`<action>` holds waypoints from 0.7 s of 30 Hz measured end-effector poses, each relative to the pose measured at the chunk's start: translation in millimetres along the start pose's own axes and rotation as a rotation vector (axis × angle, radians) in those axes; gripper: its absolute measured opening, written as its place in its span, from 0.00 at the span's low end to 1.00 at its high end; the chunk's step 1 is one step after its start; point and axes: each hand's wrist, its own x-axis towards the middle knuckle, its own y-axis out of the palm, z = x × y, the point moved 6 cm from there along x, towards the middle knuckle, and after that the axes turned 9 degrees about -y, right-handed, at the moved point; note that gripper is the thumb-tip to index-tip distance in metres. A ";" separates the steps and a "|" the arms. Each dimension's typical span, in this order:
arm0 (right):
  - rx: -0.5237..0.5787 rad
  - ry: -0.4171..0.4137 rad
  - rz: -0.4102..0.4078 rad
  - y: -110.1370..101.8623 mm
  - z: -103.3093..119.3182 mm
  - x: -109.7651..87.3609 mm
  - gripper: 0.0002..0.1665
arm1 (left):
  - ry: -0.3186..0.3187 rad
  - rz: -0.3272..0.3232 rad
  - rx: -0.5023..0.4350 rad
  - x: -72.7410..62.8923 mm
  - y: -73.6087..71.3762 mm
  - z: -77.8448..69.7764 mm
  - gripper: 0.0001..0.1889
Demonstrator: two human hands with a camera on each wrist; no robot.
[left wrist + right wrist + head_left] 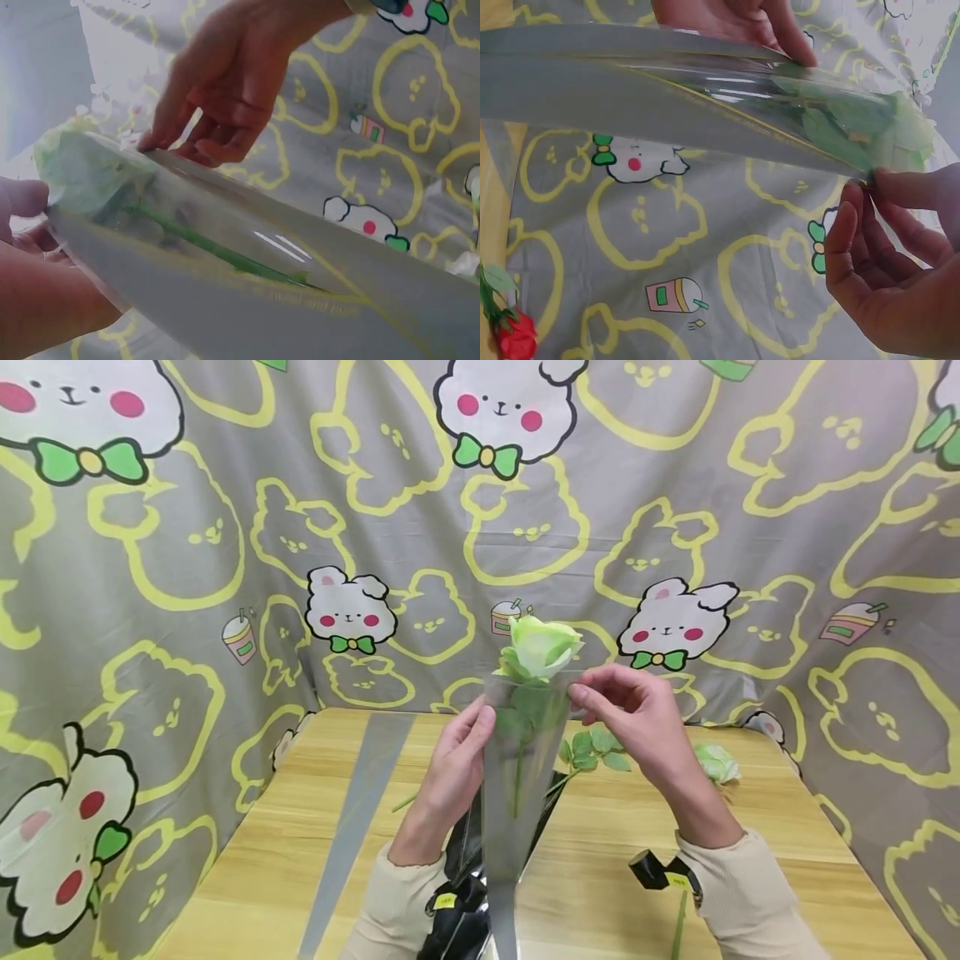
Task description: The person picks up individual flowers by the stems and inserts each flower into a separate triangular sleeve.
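Note:
A pale green rose (540,647) stands upright in a clear, tapering flower sleeve (501,852), its bloom above the top edge and its stem and leaves inside. My left hand (453,768) pinches the sleeve's left edge near the top, thumb towards me. On the opposite side, my right hand (648,718) pinches the upper right edge between thumb and index finger. The green stem (217,251) shows through the film in the left wrist view, beside faint printed lettering. In the right wrist view, leaves (840,135) press against the film.
Another grey sleeve (360,818) lies on the left of the wooden table (600,860). Dark, shiny wrapping (465,843) lies behind the held sleeve. A leafy stem (596,750) and another pale rose (717,762) are on the right. The right wrist view shows a red rose (516,337).

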 end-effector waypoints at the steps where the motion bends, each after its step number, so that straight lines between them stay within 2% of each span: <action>1: 0.008 -0.004 -0.003 1.0 -0.3 0.5 0.08 | 0.004 0.018 -0.017 -0.4 0.5 -0.8 0.31; 4: 0.029 -0.010 -0.014 1.8 -0.5 1.0 0.08 | 0.006 0.047 -0.070 -2.1 -0.4 -2.2 0.32; 7: 0.046 -0.014 -0.026 1.6 -0.1 0.1 0.07 | 0.036 0.009 -0.066 -2.5 -2.3 -5.0 0.22; 10: 0.044 -0.024 -0.029 2.1 1.2 -1.5 0.06 | 0.081 -0.098 0.015 -0.8 -4.4 -8.8 0.13; 13: 0.031 -0.040 -0.032 4.7 4.0 -2.6 0.06 | 0.132 -0.215 0.173 -1.1 -5.9 -13.7 0.13; 17: 0.031 -0.044 -0.036 8.0 6.8 -3.3 0.06 | 0.180 -0.320 0.315 -3.6 -6.2 -19.9 0.12; 21: 0.046 -0.027 -0.036 4.9 4.0 -3.8 0.07 | 0.198 -0.380 0.252 -4.1 -10.7 -23.0 0.11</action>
